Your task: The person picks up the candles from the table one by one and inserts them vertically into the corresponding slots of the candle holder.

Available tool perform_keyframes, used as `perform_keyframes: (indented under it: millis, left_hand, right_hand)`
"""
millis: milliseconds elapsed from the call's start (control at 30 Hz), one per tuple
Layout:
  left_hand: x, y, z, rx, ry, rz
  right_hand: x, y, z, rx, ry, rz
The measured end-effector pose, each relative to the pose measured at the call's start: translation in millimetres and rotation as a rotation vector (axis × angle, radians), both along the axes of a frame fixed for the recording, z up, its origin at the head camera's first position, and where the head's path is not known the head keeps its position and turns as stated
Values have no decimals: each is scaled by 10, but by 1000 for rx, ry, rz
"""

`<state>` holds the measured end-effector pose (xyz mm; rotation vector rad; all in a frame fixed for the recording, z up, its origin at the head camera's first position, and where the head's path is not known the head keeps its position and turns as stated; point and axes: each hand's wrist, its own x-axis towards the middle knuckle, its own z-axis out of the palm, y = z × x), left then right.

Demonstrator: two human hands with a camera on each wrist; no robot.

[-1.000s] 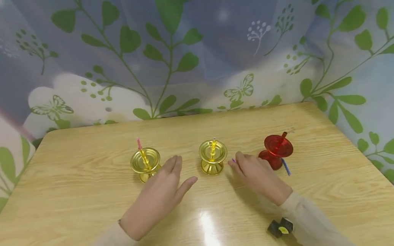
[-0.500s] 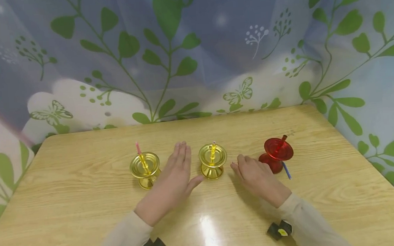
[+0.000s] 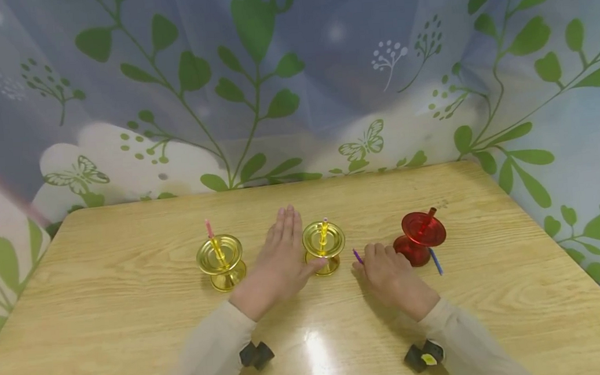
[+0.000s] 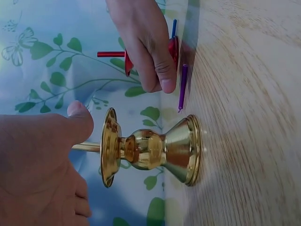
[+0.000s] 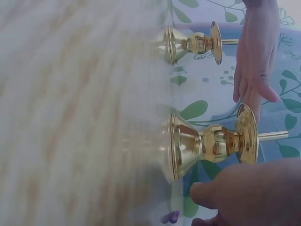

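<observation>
My left hand (image 3: 282,252), fingers extended, is between two gold candle holders. Its thumb overlaps the front of the middle gold candle holder (image 3: 323,238) in the head view; in the left wrist view the thumb (image 4: 80,117) is by the dish rim. The left gold candle holder (image 3: 220,256) carries a pink candle (image 3: 209,228). A purple candle (image 4: 183,87) lies on the table beside the loosely bent fingers of my right hand (image 3: 392,274). A gap shows between that hand and the candle in the left wrist view.
A red candle holder (image 3: 423,231) stands just beyond my right hand. Against its base lies a blue candle (image 3: 436,261). The wooden table (image 3: 132,327) ends at a leaf-patterned curtain (image 3: 252,98) behind.
My left hand has moved right and forward from the left gold candle holder to the middle one. My right hand has drawn back slightly, and more of the purple candle shows.
</observation>
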<state>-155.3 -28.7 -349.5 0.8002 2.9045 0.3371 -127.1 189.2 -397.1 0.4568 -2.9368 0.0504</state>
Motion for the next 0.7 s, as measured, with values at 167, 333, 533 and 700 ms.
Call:
perform_keyframes:
  millis: [167, 333, 533, 700]
  left_hand:
    - [-15, 48, -6, 6, -14, 2]
    - [-26, 63, -21, -9, -14, -12]
    - [-49, 65, -52, -35, -21, -1]
    - [-73, 70, -74, -34, -24, 5]
  right_hand:
    - [-4, 0, -32, 1, 56, 22]
    - [-23, -27, -51, 15, -12, -17]
    - [-41, -48, -71, 19, -8, -13]
    - [-79, -51, -85, 20, -36, -36]
